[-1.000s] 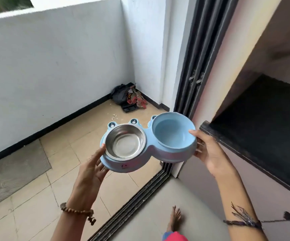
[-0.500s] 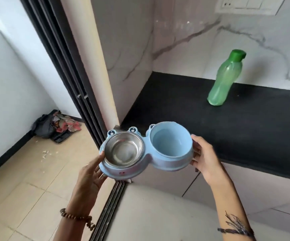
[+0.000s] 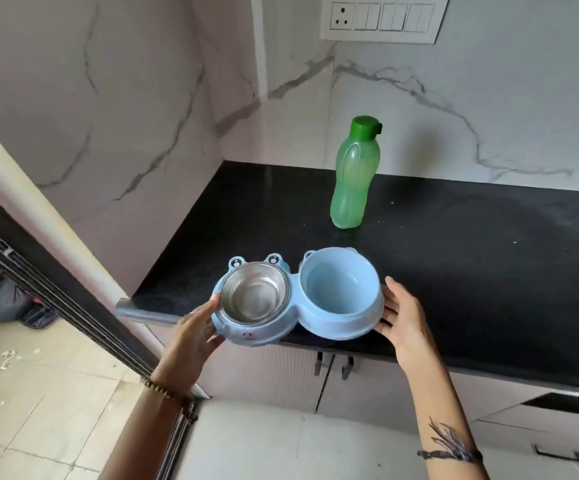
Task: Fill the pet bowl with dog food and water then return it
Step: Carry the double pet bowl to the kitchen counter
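I hold a light blue double pet bowl (image 3: pixel 319 327) over the front edge of a black countertop (image 3: pixel 471 271). Its left well holds an empty steel insert (image 3: pixel 254 295); its right well (image 3: pixel 338 287) is bare blue plastic and also empty. My left hand (image 3: pixel 194 336) grips the bowl's left end, thumb on the rim. My right hand (image 3: pixel 402 318) supports the right end. A green water bottle (image 3: pixel 352 174) with a dark green cap stands upright on the countertop behind the bowl.
Marble walls close the counter's back and left sides, with a switch panel (image 3: pixel 383 17) high up. Cabinet doors with handles (image 3: pixel 333 363) sit below the counter. A sliding door track (image 3: pixel 49 289) and a balcony floor with a dark bag (image 3: pixel 0 299) lie to the left.
The view has swung right from the balcony to the kitchen counter. The bowl, held in both hands, has moved from beside the door frame to over the counter's front edge.
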### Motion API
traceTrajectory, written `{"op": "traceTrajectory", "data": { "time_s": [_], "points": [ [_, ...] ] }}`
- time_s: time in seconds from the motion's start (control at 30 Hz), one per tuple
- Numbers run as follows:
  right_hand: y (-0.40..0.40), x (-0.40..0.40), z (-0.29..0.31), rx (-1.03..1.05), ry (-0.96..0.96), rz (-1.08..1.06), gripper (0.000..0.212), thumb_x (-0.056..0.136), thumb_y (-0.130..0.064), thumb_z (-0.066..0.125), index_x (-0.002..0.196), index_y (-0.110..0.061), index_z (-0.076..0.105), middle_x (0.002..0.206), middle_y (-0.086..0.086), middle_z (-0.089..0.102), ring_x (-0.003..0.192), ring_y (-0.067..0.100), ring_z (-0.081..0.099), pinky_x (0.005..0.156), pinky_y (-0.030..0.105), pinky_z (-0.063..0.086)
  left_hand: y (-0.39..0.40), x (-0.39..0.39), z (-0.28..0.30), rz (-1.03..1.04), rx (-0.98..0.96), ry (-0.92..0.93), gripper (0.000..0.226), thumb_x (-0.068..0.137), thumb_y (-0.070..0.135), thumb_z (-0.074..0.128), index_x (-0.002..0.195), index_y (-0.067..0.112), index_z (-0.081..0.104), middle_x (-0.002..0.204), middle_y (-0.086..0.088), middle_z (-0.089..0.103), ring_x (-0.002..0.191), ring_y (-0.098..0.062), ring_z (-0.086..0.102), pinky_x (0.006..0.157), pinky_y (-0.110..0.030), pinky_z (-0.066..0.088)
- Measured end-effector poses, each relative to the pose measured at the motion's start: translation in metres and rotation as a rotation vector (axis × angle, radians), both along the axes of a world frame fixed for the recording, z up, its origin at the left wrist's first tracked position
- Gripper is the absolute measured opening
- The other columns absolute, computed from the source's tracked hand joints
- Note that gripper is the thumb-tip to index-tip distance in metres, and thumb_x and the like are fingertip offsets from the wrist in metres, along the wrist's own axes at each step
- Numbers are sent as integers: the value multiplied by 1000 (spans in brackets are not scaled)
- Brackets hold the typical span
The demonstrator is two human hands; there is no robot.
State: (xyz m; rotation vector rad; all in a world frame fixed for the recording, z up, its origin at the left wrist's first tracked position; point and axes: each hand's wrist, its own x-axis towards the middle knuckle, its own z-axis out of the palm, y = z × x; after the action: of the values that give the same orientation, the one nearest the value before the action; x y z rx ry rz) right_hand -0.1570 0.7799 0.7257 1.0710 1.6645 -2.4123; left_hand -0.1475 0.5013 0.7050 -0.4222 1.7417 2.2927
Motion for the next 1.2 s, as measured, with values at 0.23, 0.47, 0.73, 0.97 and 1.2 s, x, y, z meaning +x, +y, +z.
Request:
{"op": "traceTrajectory", "data": {
  "time_s": [0.23,0.47,0.73,0.97,1.2],
  "points": [
    [34,-33,-20,19,-43,-104,13,96,-17,48,100,-13,61,85,3,63,79,17,59,71,35,47,37,-70,-14,-73,-80,-58,29,96,27,45,87,13,68,69,1,70,64,-10,65,65,-26,50],
    [66,-67,-32,95,-63,-183,20,94,-10,50,108,-9,63,103,8,63,94,21,58,79,35,46,65,-125,-31,-96,-260,-139,21,92,27,53,86,12,66,88,-4,63,89,-18,55,78,-32,40],
    [93,-84,-61,214,-130,-194,32,93,2,43,115,-5,64,101,9,63,98,23,57,85,35,45,100,-151,-47,-129,-228,-129,28,97,19,44,84,8,67,82,-7,66,80,-19,60,73,-28,47],
    [116,-92,-76,308,-102,-112,35,87,7,45,112,-5,66,104,13,68,98,25,62,82,34,48,119,-158,-51,-43,-271,-100,30,95,2,40,83,4,67,83,-10,66,77,-19,61,67,-24,50],
    [132,-97,-94,373,-88,-36,34,87,4,46,109,-9,68,103,9,70,99,24,63,81,35,50,124,-172,-77,56,-413,-147,21,90,-3,51,101,-2,68,99,-16,68,86,-28,64,81,-36,53]
  ]
}}
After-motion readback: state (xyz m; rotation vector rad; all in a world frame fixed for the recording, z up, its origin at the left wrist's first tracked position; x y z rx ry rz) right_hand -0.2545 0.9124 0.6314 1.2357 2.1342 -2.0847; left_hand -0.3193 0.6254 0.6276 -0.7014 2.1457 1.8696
